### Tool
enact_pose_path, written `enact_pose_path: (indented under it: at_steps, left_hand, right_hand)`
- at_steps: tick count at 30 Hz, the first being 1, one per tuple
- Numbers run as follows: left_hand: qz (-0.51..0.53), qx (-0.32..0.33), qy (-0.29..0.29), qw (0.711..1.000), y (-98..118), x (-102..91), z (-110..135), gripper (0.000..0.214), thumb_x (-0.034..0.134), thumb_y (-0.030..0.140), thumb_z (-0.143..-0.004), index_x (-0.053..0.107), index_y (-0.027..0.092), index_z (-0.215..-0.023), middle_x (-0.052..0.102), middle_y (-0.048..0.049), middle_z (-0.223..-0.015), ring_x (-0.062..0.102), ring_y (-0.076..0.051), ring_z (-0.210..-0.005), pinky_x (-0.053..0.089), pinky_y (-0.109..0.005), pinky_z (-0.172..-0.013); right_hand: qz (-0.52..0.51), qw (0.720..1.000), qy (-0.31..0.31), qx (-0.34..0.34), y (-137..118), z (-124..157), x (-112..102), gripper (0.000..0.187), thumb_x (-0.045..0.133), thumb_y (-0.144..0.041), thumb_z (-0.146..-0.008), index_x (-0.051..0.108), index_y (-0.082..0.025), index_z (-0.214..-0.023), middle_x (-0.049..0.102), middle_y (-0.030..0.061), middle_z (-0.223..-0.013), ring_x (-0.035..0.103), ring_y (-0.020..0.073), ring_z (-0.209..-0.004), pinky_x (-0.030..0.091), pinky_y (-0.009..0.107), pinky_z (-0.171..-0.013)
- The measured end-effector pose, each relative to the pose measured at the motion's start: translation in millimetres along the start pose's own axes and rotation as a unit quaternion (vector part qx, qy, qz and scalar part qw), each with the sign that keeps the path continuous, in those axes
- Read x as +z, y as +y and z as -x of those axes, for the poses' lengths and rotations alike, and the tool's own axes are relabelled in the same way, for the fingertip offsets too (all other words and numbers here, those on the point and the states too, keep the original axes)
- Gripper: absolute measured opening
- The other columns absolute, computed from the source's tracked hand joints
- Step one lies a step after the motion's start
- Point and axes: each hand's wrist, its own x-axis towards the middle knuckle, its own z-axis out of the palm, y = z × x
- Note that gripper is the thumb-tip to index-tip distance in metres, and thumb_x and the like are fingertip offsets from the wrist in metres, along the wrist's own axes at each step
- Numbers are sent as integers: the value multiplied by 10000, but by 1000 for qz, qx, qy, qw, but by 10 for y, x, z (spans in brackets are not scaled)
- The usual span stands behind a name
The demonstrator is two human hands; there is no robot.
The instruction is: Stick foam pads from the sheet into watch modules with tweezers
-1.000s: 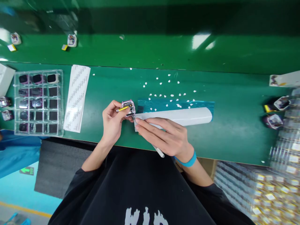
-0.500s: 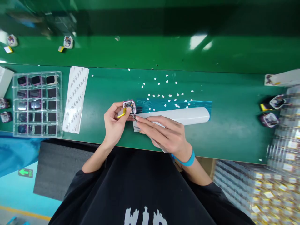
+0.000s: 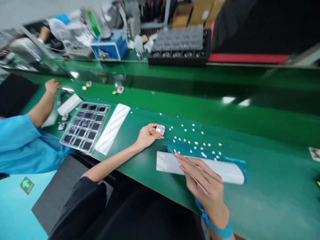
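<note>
My left hand (image 3: 145, 137) is closed on a small white watch case (image 3: 160, 129) with its inside facing up. A yellow battery (image 3: 153, 133) hangs at the side of the case. My right hand (image 3: 206, 178) grips a pair of metal tweezers (image 3: 198, 183), tips pointing up and left, over the white sheet (image 3: 225, 170). Beneath that sheet lies blue film (image 3: 241, 161). Small white stickers (image 3: 196, 143) are scattered on the film and the green bench beyond it. Whether the tweezer tips hold anything is too small to tell.
To the left stand a clear compartment tray (image 3: 91, 144) with dark-screened watches and a printed white strip (image 3: 113, 128). A co-worker's arm (image 3: 43, 106) reaches in at far left. Two open cases with batteries (image 3: 120, 89) (image 3: 89, 84) sit farther back. A blue box (image 3: 110, 46) stands behind.
The view has swung up and to the left. My hands have come apart: the left carries the watch case away, and the tweezers no longer reach it.
</note>
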Motion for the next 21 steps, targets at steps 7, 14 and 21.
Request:
enact_pose_path:
  at_steps: [7, 14, 21]
  left_hand:
    - [-123, 144, 53, 980, 251, 114, -986, 483, 773, 157, -893, 641, 152, -1358, 684, -209, -1443, 803, -249, -1015, 717, -345, -759]
    - [-298, 284, 67, 909, 227, 141, -828, 177, 661, 68, -893, 748, 173, -1006, 754, -149, -1312, 696, -298, -1229, 657, -468, -989]
    - [-439, 320, 2, 840, 200, 173, -709, 120, 706, 240, -1028, 731, 141, -964, 767, -67, -1013, 736, -228, -1056, 602, -454, -1012]
  right_hand:
    - [110, 987, -4, -114, 550, -270, -353, 361, 595, -98, -1073, 688, -198, -1407, 837, 60, -1167, 795, 199, -937, 679, 329, -810]
    - [256, 964, 66, -11, 1308, -326, -563, 511, 408, -462, -1157, 851, -230, -1052, 839, 53, -894, 804, 192, -674, 620, 253, -497]
    - [185, 982, -18, 25, 1399, -88, -346, 475, 411, -489, -1143, 838, -287, -1185, 828, 46, -932, 798, 189, -668, 590, 232, -458]
